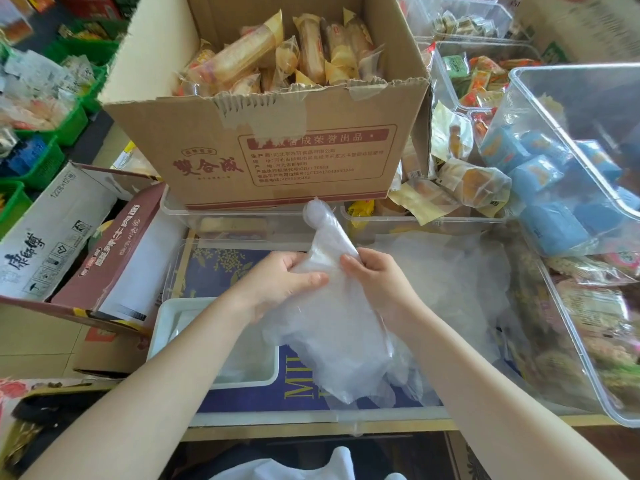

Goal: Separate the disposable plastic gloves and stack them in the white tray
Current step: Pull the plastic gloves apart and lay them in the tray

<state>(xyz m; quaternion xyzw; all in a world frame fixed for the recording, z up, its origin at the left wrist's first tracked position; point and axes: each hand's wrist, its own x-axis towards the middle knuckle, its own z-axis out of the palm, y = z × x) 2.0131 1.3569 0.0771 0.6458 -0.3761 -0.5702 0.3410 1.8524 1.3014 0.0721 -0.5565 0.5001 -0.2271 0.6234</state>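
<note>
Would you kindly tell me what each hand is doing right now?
Left hand: pinching the bunch of plastic gloves.
Right hand: gripping the same bunch.
</note>
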